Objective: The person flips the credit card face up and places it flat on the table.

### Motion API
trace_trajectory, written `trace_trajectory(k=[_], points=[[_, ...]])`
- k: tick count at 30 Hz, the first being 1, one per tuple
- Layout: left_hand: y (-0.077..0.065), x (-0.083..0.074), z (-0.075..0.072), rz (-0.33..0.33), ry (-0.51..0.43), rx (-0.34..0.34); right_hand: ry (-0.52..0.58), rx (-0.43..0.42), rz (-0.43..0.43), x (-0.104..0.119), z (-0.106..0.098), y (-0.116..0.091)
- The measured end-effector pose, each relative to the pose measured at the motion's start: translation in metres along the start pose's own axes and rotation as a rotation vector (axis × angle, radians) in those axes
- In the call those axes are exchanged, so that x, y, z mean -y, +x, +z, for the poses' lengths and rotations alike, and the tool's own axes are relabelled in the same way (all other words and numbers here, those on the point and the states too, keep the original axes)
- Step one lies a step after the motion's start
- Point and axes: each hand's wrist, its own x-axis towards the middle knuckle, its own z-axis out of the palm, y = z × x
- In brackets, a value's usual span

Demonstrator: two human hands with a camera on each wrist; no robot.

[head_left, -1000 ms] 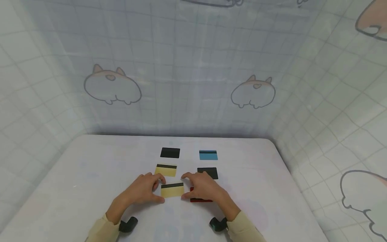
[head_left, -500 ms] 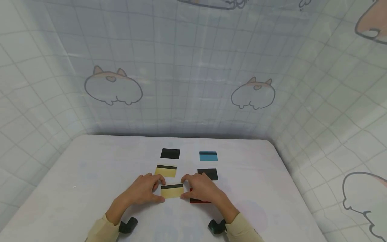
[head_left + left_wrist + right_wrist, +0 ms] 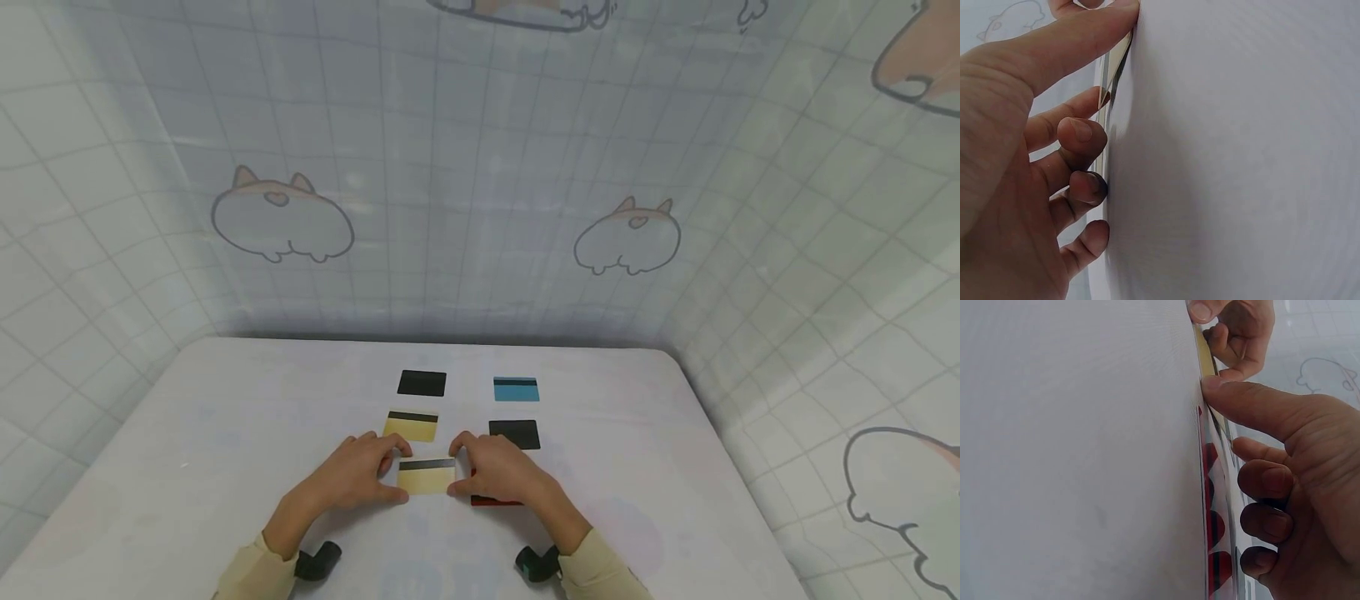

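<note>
A pale gold card with a dark stripe lies face to the camera between my two hands, low over the table. My left hand holds its left short edge, thumb at the near corner and index finger at the far one. At the right edge, my right hand pinches in the same way. Both wrist views show the card slightly tilted against the white tabletop. Under the right hand lies a red and black card, mostly hidden. Another gold card lies just beyond the left fingertips.
Farther back are a black card on the left and a blue striped card on the right. A second black card lies behind the right hand. Grid-patterned curtains enclose the white table.
The right fingertips have moved slightly left onto the gold card's right edge. The card's stripe has turned from dark to shiny grey as its tilt changes. The left hand barely moves.
</note>
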Motion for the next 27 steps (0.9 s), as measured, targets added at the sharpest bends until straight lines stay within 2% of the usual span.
trace_trajectory(k=[14, 20, 27], points=[[0.0004, -0.0033, 0.0002, 0.013, 0.0, -0.027, -0.037, -0.02, -0.037, -0.002, 0.0012, 0.0008], [0.0016, -0.0037, 0.0005, 0.006, 0.034, -0.053, -0.046, -0.011, -0.031, -0.0012, -0.0001, 0.0015], [0.0031, -0.0035, -0.0015, 0.035, 0.057, -0.086, -0.056, -0.012, -0.045, -0.0027, -0.0011, 0.0026]])
